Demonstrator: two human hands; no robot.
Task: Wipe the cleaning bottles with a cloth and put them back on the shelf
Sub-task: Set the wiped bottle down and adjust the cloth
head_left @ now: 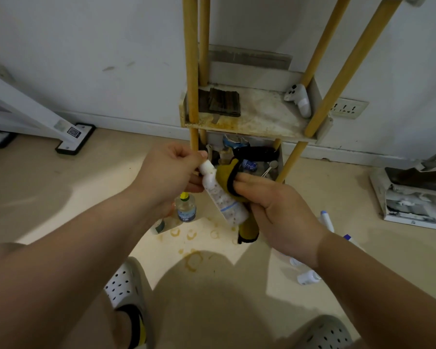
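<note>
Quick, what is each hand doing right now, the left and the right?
Left hand: closed, gripping the top of the white bottle.
Right hand: closed, holding the yellow cloth against the bottle.

Dim, even indoor light. Soft shadows of the person fall on the floor (pixel 61 177). Wide-angle distortion splays the shelf (pixel 249 122) posts, and the edges look soft.

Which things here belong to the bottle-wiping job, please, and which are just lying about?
Job: speckled white plastic bottle, yellow black-edged cloth, left hand, right hand, stained white shelf with yellow posts, clear yellow-capped floor bottle.
Lying about: white game controller, dark folded cloth, white wall socket.
</note>
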